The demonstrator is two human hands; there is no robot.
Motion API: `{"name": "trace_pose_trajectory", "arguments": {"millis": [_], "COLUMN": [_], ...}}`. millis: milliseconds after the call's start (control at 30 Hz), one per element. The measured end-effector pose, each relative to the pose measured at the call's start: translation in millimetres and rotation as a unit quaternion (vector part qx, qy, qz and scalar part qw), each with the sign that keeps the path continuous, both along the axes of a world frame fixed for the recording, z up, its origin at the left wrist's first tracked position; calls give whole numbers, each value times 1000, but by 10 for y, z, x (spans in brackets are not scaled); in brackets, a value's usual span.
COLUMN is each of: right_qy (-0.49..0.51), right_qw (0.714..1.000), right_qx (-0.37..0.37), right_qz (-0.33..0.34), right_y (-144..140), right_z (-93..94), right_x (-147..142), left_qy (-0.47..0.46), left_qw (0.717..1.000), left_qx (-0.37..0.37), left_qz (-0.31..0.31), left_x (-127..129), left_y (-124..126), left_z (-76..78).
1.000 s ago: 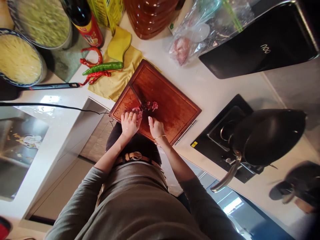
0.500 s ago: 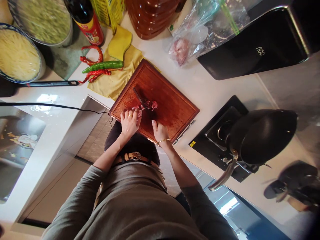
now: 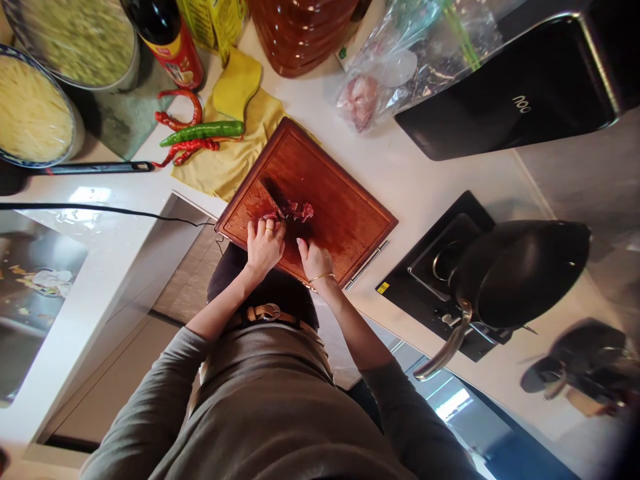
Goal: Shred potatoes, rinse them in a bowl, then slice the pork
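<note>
A reddish wooden cutting board [image 3: 345, 200] lies at an angle on the white counter. Raw red meat [image 3: 300, 211] sits near the board's near-left part. My left hand [image 3: 264, 244], a ring on one finger, presses down on the left end of the meat. My right hand [image 3: 314, 257], a thin bracelet at the wrist, grips the handle of a knife [image 3: 275, 195]. The dark blade points away from me and lies across the meat, just right of my left fingers.
Red and green chillies [image 3: 200, 132] lie on a yellow cloth [image 3: 235, 167] left of the board. Bowls [image 3: 30, 113], a sauce bottle [image 3: 173, 47], a plastic bag of meat [image 3: 380, 80], a black wok [image 3: 520, 273] on a stove, a sink [image 3: 30, 293] at left.
My right hand pulled back toward me with the knife, then pushed forward again through the meat. My left hand stayed on the meat and shifted slightly right.
</note>
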State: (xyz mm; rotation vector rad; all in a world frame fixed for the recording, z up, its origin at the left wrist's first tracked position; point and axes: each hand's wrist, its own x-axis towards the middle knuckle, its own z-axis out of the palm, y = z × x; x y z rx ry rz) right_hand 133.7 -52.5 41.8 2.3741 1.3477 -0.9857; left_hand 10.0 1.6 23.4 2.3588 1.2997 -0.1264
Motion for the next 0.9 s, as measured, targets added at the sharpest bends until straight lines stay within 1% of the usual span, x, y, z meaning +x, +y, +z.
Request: {"name": "trace_pose_trajectory", "arguments": {"millis": [167, 267, 433, 500, 633, 767, 833, 900], "right_qy": [30, 50, 38, 37, 41, 43, 43, 42], "right_qw": [999, 997, 999, 999, 999, 998, 998, 997], "right_qx": [46, 56, 28, 24, 27, 22, 24, 28], "right_qz": [-3, -10, -13, -15, -23, -33, -44, -64], "right_y": [411, 485, 314, 266, 275, 266, 175, 16], "right_z": [-37, -31, 6, 7, -7, -1, 0, -11], "right_x": [3, 37, 46, 26, -9, -22, -22, -13], "left_qy": [5, 7, 0, -1, 6, 31, 43, 48], "left_qw": [1000, 1000, 999, 999, 1000, 999, 999, 998], "left_qx": [-2, 12, 15, 17, 8, -8, -8, -6], "left_qz": [2, 2, 31, 34, 9, -16, -26, -32], "left_x": [12, -18, -34, -13, 41, 78, 90, 95], "left_y": [1, 18, 111, 170, 267, 287, 281, 278], "left_z": [26, 41, 46, 36, 29, 51, 64, 74]}}
